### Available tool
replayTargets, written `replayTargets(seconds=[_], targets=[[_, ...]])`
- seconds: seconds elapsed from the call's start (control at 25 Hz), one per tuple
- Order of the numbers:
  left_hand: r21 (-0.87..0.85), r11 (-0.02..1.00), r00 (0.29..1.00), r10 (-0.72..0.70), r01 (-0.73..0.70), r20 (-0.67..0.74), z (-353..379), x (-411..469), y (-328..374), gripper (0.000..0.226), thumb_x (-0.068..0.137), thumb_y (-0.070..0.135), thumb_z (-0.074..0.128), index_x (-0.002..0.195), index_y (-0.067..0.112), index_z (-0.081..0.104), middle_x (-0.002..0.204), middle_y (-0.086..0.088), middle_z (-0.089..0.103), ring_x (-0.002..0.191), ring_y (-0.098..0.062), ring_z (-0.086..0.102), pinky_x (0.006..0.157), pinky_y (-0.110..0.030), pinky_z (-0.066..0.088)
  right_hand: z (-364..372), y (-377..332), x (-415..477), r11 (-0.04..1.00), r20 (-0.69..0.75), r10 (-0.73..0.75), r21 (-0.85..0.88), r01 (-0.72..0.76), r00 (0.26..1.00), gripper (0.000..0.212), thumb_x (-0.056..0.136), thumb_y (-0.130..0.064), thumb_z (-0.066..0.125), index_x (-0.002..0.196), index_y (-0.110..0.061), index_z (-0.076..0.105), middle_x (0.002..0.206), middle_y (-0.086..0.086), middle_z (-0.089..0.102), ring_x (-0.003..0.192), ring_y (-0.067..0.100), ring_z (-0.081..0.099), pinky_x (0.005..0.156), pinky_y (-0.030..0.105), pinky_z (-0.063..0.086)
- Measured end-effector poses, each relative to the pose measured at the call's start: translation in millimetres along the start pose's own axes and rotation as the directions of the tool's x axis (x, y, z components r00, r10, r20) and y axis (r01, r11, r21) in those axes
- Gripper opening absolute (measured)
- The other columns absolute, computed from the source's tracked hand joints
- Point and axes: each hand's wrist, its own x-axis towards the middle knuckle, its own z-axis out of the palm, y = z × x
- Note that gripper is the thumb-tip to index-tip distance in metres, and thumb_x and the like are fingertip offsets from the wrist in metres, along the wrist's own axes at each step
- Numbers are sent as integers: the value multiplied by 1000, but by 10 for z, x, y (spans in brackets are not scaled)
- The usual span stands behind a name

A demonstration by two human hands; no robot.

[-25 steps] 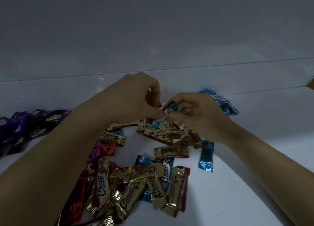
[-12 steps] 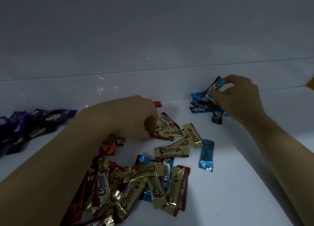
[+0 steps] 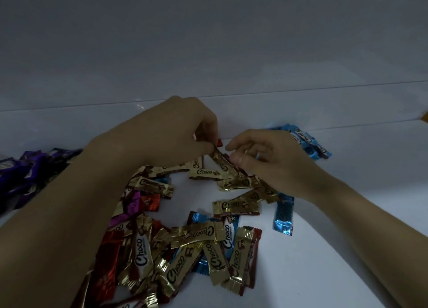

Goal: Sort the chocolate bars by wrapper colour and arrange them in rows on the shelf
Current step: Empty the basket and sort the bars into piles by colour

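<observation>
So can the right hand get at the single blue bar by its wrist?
Probably yes: the blue bar lies mostly uncovered on the shelf by the wrist; the right hand need only draw back.

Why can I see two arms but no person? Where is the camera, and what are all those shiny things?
The camera sits on the person's head and looks down, so you see only their arms, as if you were them. There is just this one view. The left hand pinches one end of a gold bar; the right hand has its thumb beside that bar, but I cannot tell whether it grips it. The shiny things are wrapped chocolate bars on a white shelf. A mixed pile of gold, red, blue and pink lies in front. At the back right lie the blue bars, at the far left the purple bars. They are being sorted by colour.
</observation>
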Motion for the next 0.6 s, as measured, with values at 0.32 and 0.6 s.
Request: replayTargets(seconds=[0.32, 0.6], targets=[[-85, 996, 987, 1, -15, -158, 75, 14, 20, 7, 88, 32, 72, 83, 30, 68, 78, 15, 65, 69, 16, 58, 57, -4, 41, -113, -24, 38, 991, -92, 26, 136, -13, 995, 16, 87, -14, 74, 97, -26, 73, 83, -4, 76, 73, 18, 73, 64, 29, 61], [-17, 997, 995, -75, 74, -63, 103, 12, -57, 17, 86, 47, 65, 89, 30, 67, 89, 14, 64, 71, 1, 58, 65, -17, 44, -555, 196, 79, 951, -610, 252, 13, -309, 751, 7, 84, -35, 76, 87, -30, 73, 76, -5, 72, 64, 15, 68, 57, 30, 52]])
